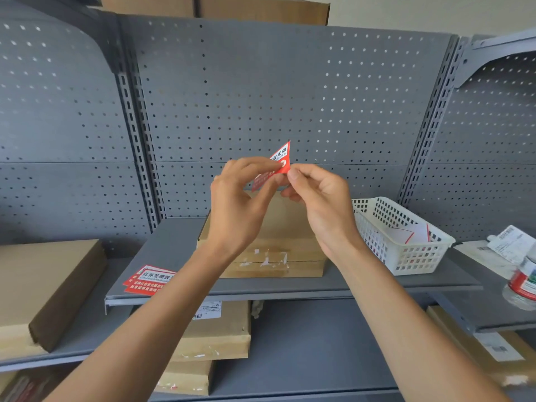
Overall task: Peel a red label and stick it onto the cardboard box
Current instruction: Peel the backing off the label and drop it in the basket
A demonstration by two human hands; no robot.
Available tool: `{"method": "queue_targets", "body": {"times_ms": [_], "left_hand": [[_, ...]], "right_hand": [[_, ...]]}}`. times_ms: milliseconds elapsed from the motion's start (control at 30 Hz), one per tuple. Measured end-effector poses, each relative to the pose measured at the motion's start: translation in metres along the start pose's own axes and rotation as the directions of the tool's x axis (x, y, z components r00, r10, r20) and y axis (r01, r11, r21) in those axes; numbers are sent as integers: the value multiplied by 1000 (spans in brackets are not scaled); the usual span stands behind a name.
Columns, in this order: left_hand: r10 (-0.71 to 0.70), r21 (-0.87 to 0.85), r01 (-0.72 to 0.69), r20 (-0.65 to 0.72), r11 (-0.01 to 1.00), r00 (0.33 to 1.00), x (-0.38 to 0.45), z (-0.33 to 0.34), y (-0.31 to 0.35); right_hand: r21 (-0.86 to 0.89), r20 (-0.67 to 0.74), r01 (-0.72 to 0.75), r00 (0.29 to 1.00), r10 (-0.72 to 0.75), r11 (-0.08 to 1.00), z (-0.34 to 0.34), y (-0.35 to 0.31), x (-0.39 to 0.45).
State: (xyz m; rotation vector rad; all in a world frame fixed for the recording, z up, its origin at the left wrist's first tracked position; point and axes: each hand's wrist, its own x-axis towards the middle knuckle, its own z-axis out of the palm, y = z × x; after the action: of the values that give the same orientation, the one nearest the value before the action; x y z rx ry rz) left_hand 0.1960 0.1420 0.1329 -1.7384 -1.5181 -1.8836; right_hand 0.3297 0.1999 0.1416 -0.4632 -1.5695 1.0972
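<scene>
Both my hands hold one red label [280,158] with white and black print, raised above the shelf. My left hand [240,204] pinches its lower left part, my right hand [319,198] pinches its right edge, and the label's top corner sticks up between them. Below and behind the hands a flat cardboard box [278,250] lies on the grey shelf [174,245], with white scraps of torn sticker on its front face. A small stack of red labels [146,281] lies at the shelf's front left, partly hidden by my left forearm.
A white plastic basket [406,236] with label backings in it stands to the right of the box. A bottle with a red label [522,282] is at the far right edge. More cardboard boxes [43,288] lie on the left shelf and on the shelf below.
</scene>
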Motion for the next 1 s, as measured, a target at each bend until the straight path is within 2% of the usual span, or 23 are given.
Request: {"method": "queue_targets", "body": {"times_ms": [300, 533, 633, 833, 1000], "left_hand": [[-40, -35, 41, 6, 999, 999, 7, 6, -4], [-60, -32, 62, 48, 998, 997, 11, 8, -5], [-63, -42, 66, 74, 997, 995, 11, 10, -3], [-67, -54, 74, 122, 996, 990, 12, 13, 3], [-48, -58, 60, 184, 997, 982, 12, 13, 7]], "right_hand": [[-132, 4, 63, 998, -63, 989, -2, 0, 9], [-128, 2, -43, 999, 44, 991, -8, -1, 12], [-136, -5, -44, 999, 44, 990, -13, -1, 14], [-290, 33, 92, 996, -87, 953, -18, -4, 13], [-492, 67, 181, 983, -170, 852, -24, -5, 12]]}}
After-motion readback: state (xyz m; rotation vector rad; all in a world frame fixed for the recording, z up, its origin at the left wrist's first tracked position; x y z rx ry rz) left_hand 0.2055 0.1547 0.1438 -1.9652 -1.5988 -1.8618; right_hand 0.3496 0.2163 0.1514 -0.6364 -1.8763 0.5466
